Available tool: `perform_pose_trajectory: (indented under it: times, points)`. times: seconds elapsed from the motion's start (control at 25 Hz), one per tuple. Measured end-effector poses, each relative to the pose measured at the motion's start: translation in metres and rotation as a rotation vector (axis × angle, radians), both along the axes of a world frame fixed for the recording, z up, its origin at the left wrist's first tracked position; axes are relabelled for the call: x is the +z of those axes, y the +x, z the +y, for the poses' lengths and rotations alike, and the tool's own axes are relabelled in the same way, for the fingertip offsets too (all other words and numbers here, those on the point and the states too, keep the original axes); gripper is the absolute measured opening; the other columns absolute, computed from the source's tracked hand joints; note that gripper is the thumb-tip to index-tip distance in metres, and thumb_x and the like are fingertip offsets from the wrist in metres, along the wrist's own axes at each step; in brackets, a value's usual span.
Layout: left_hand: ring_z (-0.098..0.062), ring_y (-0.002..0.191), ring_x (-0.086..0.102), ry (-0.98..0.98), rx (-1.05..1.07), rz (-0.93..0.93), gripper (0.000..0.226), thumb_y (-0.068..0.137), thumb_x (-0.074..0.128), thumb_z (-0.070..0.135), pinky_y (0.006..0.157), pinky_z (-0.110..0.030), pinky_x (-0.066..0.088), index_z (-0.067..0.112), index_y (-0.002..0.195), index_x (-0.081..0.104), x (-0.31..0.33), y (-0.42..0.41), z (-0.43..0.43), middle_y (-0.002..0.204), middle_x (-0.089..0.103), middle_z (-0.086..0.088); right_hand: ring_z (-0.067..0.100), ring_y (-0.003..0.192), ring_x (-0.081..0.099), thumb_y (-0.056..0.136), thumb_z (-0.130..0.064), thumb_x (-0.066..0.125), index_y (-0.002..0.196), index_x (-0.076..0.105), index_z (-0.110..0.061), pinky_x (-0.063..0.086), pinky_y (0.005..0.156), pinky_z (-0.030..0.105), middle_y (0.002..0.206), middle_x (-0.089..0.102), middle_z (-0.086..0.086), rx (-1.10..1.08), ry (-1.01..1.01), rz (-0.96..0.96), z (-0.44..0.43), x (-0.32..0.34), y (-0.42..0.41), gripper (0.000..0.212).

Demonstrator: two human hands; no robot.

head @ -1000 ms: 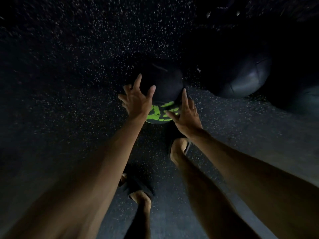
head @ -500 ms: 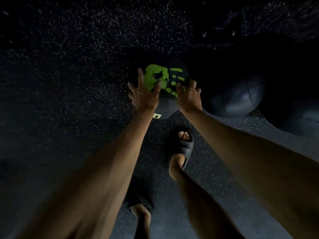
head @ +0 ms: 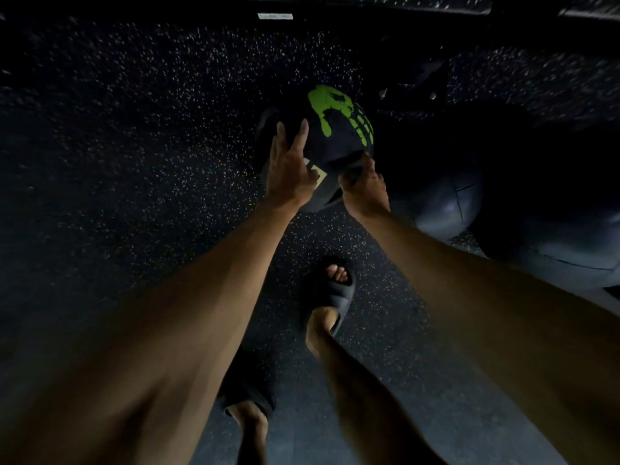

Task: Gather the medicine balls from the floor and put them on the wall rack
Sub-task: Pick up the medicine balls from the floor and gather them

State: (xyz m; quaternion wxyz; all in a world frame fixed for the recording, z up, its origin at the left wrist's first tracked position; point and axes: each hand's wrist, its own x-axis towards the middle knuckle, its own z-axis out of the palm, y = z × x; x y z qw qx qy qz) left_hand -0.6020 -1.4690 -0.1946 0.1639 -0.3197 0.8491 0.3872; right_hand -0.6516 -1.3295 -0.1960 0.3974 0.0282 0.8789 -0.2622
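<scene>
Green skull print on black: that is the medicine ball [head: 335,142], hanging low over the speckled floor [head: 134,129], just beside two darker balls [head: 446,203] on the right. Whether it is touching the floor, the head view is not showing. The left hand [head: 290,172] is pressing the ball's side with fingers straight and spread, while the right hand [head: 364,186] is curling its fingers round the lower edge. Here the danger is building: with only one hand truly gripping, the ball could be rolling off that flat palm and dropping toward the sandalled foot [head: 335,290] below.
</scene>
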Motion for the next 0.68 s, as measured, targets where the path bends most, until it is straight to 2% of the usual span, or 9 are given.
perform_pose_trajectory:
  times: [0.08, 0.2, 0.28, 0.4, 0.52, 0.68]
  points:
    - [-0.038, 0.151, 0.012, -0.04, -0.038, -0.107, 0.082, 0.093, 0.066, 0.021, 0.122, -0.047, 0.023, 0.022, 0.158, 0.017, 0.01, 0.012, -0.005, 0.164, 0.008, -0.021, 0.037, 0.12, 0.053, 0.102, -0.036, 0.04, 0.148, 0.032, -0.023, 0.047, 0.093, 0.041, 0.134, 0.05, 0.019, 0.082, 0.025, 0.002, -0.004, 0.019, 0.008, 0.048]
    - [-0.036, 0.139, 0.038, -0.07, -0.075, -0.205, 0.066, 0.095, 0.06, 0.024, 0.111, -0.047, 0.039, 0.016, 0.153, 0.029, 0.047, 0.054, -0.003, 0.153, 0.035, -0.018, 0.04, 0.12, 0.054, 0.102, -0.031, 0.039, 0.142, 0.041, -0.02, 0.046, 0.094, 0.045, 0.136, 0.052, 0.021, 0.32, 0.081, -0.012, -0.005, 0.065, 0.025, 0.041]
    - [-0.032, 0.132, 0.048, -0.08, -0.047, -0.294, 0.055, 0.097, 0.055, 0.029, 0.107, -0.045, 0.042, 0.016, 0.148, 0.038, 0.098, 0.097, -0.001, 0.146, 0.047, -0.014, 0.041, 0.117, 0.057, 0.101, -0.029, 0.042, 0.136, 0.048, -0.016, 0.048, 0.092, 0.043, 0.131, 0.057, 0.021, 0.515, 0.106, -0.003, -0.005, 0.112, 0.045, 0.037]
    - [-0.029, 0.128, 0.052, -0.04, 0.033, -0.371, 0.044, 0.1, 0.051, 0.032, 0.103, -0.041, 0.043, 0.018, 0.141, 0.045, 0.188, 0.174, 0.003, 0.139, 0.055, -0.011, 0.039, 0.121, 0.055, 0.102, -0.027, 0.043, 0.136, 0.051, -0.01, 0.045, 0.097, 0.043, 0.133, 0.057, 0.02, 0.696, 0.105, 0.005, -0.015, 0.193, 0.091, 0.038]
    - [-0.033, 0.123, 0.056, 0.008, 0.107, -0.415, 0.042, 0.1, 0.05, 0.03, 0.098, -0.041, 0.044, 0.015, 0.139, 0.047, 0.264, 0.255, 0.008, 0.131, 0.06, -0.015, 0.036, 0.13, 0.049, 0.103, -0.031, 0.043, 0.141, 0.047, -0.012, 0.041, 0.104, 0.042, 0.143, 0.051, 0.018, 0.74, 0.073, -0.056, -0.023, 0.261, 0.149, 0.043]
    - [-0.038, 0.121, 0.057, 0.06, 0.333, -0.403, 0.04, 0.099, 0.051, 0.028, 0.099, -0.045, 0.046, 0.013, 0.136, 0.051, 0.345, 0.376, 0.012, 0.131, 0.06, -0.018, 0.039, 0.131, 0.048, 0.103, -0.031, 0.046, 0.143, 0.046, -0.009, 0.041, 0.107, 0.048, 0.143, 0.05, 0.02, 0.889, 0.037, -0.107, -0.039, 0.342, 0.25, 0.045]
